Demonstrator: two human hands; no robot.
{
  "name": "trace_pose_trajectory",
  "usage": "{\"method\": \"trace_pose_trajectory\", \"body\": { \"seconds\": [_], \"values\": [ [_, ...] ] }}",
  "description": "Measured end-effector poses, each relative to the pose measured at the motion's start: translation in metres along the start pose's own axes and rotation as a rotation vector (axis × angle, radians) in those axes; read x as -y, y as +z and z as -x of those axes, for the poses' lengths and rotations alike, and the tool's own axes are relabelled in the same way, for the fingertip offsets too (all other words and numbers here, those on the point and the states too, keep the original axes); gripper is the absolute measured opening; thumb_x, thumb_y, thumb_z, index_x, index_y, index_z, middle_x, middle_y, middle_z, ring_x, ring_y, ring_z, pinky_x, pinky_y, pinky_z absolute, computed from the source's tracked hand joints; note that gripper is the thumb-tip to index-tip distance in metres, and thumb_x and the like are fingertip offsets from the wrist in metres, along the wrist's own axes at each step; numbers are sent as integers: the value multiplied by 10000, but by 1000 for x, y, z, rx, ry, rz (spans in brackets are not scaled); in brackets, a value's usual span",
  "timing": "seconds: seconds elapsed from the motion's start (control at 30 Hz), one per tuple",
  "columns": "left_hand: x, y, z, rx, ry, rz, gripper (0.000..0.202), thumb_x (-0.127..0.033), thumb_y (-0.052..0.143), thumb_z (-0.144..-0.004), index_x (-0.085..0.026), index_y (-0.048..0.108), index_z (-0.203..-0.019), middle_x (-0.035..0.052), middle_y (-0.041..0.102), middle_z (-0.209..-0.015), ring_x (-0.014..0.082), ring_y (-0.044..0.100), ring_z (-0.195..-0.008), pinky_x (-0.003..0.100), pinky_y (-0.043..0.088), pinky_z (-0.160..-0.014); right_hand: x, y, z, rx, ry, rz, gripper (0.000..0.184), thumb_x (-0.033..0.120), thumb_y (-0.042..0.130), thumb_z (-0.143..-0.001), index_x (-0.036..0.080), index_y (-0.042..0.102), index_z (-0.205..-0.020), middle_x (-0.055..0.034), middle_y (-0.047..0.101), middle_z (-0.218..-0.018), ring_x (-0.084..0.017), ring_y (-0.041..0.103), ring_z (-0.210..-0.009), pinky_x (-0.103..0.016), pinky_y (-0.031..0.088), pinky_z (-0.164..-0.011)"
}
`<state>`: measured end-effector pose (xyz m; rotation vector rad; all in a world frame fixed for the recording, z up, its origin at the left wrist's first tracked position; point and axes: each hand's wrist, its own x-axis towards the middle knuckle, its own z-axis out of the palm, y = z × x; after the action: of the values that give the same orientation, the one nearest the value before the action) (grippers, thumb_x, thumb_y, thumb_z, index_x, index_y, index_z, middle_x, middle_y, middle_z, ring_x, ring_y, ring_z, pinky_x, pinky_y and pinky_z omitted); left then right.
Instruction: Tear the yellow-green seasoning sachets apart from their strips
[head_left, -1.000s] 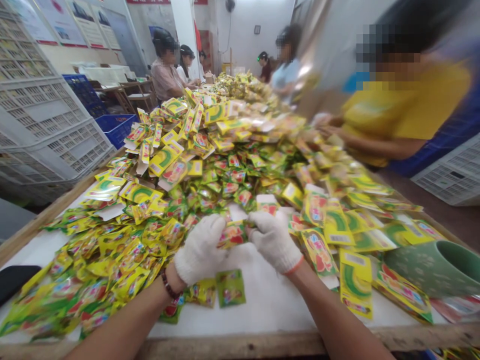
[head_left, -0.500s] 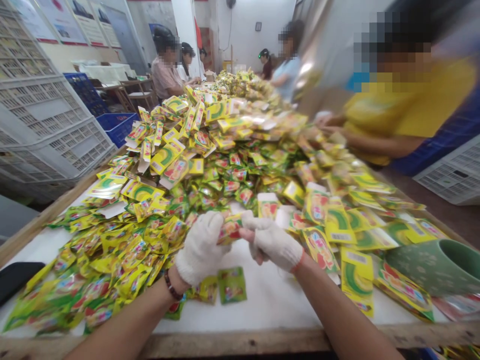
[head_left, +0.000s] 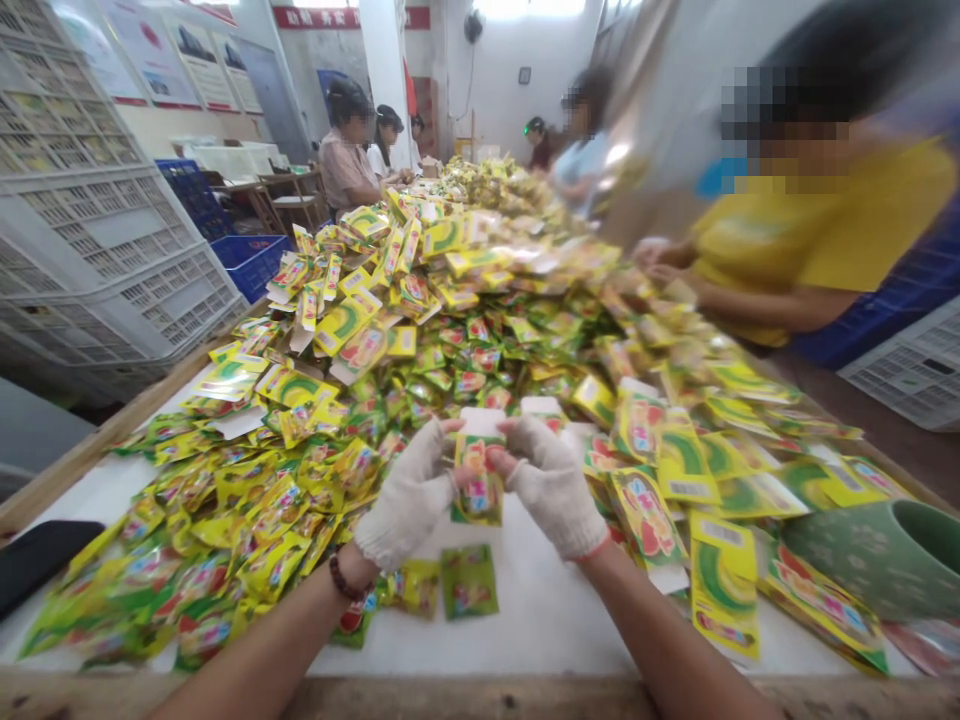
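Both my hands wear white knit gloves with the fingertips bare. My left hand [head_left: 409, 495] and my right hand [head_left: 551, 480] together pinch the top of one small yellow-green sachet [head_left: 480, 480], which hangs upright between them above the white table [head_left: 540, 600]. Just below lie loose green sachets [head_left: 469, 580]. A big heap of yellow-green sachets and packets [head_left: 420, 330] covers the table beyond and to both sides of my hands.
A green patterned cup [head_left: 877, 555] lies on its side at the right. A black phone [head_left: 41, 560] lies at the left edge. White crates [head_left: 105, 260] are stacked on the left. A person in a yellow shirt [head_left: 810, 240] works at right; others sit farther back.
The sachet was held sideways between my hands; now it hangs upright, pinched at its top. The view shifted slightly downward.
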<state>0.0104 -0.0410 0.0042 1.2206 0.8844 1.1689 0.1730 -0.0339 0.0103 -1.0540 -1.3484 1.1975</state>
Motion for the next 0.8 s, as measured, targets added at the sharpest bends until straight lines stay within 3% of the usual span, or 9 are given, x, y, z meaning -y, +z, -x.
{"method": "trace_pose_trajectory", "body": {
  "seconds": [0.17,0.3,0.4,0.47,0.53,0.57,0.63,0.73,0.8],
  "values": [
    [-3,-8,1,85,-45,34,303,-264,742,-737,-178,529,-934,14,649,-883,125,620,-761,239,520,-669,8,-4,1,153,84,-15,231,383,679,-738,163,608,-750,24,548,-611,-93,467,-523,-229,420,-484],
    [-11,-5,5,17,-150,171,443,-290,762,-711,-215,493,-1055,22,643,-980,146,636,-810,264,520,-699,10,-5,2,144,55,-47,240,397,684,-742,170,608,-752,8,581,-645,-119,518,-571,-253,460,-531],
    [-14,1,9,200,-399,251,510,-318,748,-709,-227,495,-1143,57,631,-1042,190,656,-842,317,537,-700,8,-5,1,52,-28,2,253,385,688,-742,191,601,-879,-2,600,-744,-140,554,-662,-255,483,-581],
    [-13,5,12,318,-498,220,425,-345,746,-696,-174,556,-1035,60,646,-902,182,653,-739,302,528,-633,6,-4,0,10,-51,-8,465,382,725,-704,207,552,-1099,-30,629,-891,-164,592,-761,-264,507,-631],
    [-10,7,13,335,-489,145,357,-345,761,-670,-140,575,-896,42,633,-763,145,617,-636,261,497,-579,5,-4,1,63,8,-76,659,403,728,-700,213,463,-1272,-68,642,-1031,-194,621,-855,-290,527,-685],
    [-8,7,14,323,-474,113,341,-326,772,-656,-137,574,-858,30,622,-733,125,594,-611,244,484,-572,4,-4,2,118,56,-103,661,423,709,-722,211,463,-1297,-82,648,-1071,-209,629,-891,-308,533,-712],
    [-6,7,15,304,-470,100,336,-301,783,-642,-143,575,-854,8,600,-726,101,559,-600,220,462,-559,3,-5,5,202,104,-88,551,469,644,-786,215,542,-1264,-86,665,-1101,-229,636,-941,-348,533,-776],
    [-7,6,16,322,-510,158,340,-357,741,-682,-161,568,-900,-1,578,-714,99,520,-576,213,421,-503,1,-4,11,226,5,17,470,545,595,-814,229,662,-1155,-70,675,-1126,-255,608,-1039,-402,482,-913],
    [-10,5,15,347,-503,124,320,-376,725,-689,-157,553,-848,4,577,-687,106,513,-571,220,409,-504,1,-4,12,217,1,1,475,574,552,-835,229,685,-1132,-67,692,-1073,-251,618,-998,-402,486,-892]
  ]
}}
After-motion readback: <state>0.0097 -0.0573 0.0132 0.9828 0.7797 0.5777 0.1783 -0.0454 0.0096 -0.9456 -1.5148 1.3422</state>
